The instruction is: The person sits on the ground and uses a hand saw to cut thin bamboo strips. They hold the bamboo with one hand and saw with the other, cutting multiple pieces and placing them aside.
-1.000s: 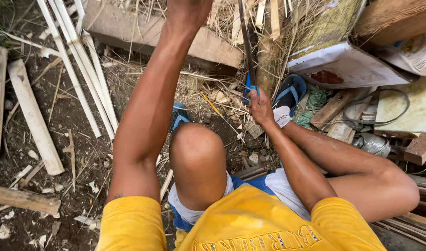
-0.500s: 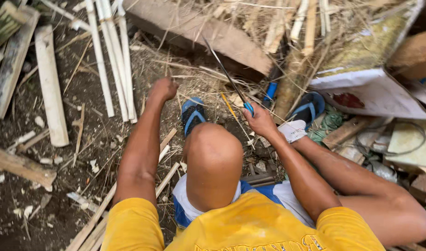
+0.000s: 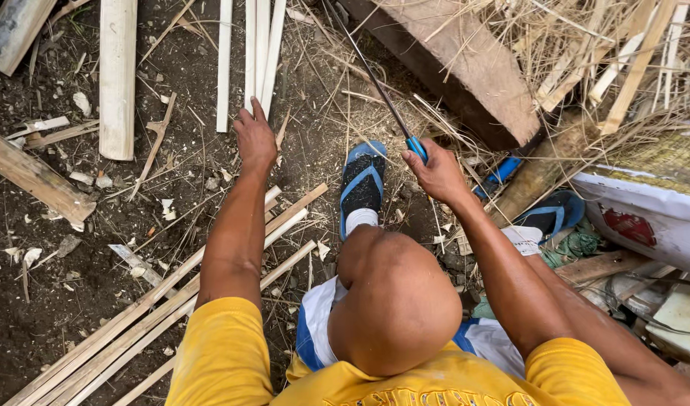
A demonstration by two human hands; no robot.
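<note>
Left hand (image 3: 254, 139): stretched forward over the dirt ground (image 3: 66, 286), fingers loosely spread and holding nothing; its fingertips touch the near ends of the pale split bamboo slats (image 3: 260, 53) that run away from it.
Right hand (image 3: 437, 171): its grip is closed round the blue handle of a long knife (image 3: 375, 79).
Long knife: the thin dark blade runs up and to the left from the right hand, over dry straw, its tip near the top edge of the view.
Wooden beam (image 3: 465, 75): lies slantwise just beyond and to the right of the right hand.
Blue sandal (image 3: 362, 184): on a foot planted between the two hands, closer to the right one, toe pointing away.
Second blue sandal (image 3: 552, 214): to the right of the right forearm, beside a white sack (image 3: 646, 222).
Bundle of long slats (image 3: 157, 316): lies slantwise on the ground below the left hand, passing under the left forearm.
Flat plank (image 3: 118, 75): to the left of the left hand, well apart from it.
Dry straw (image 3: 585, 45): heaped beyond the beam, to the upper right of the right hand.
</note>
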